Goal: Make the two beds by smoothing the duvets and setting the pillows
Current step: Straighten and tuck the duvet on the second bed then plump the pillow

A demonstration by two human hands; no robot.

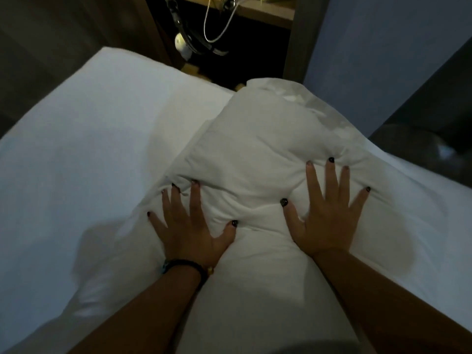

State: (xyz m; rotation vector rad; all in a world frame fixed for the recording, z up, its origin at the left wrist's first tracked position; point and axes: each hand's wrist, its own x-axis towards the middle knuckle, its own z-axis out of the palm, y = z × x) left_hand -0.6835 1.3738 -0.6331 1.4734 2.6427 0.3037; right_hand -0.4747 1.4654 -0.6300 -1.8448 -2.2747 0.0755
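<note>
Both hands, left hand [190, 232] and right hand [329, 218], press spread fingers [330, 175] flat into the white pillow [260, 139]; beyond the fingertips, dim clutter beside the bed [76, 149] stays unreadable

This is a bedroom, dimly lit, and it looks more like a hotel room than a home. A bed [76, 154] dressed all in plain white linen fills most of the view, with a plump white pillow [268, 139] lying on it. At the far side a wooden nightstand [265, 11] stands in a dark gap, with a white cable [217, 26] hanging from it. To the right rises a bare bluish wall [383, 47].
</note>
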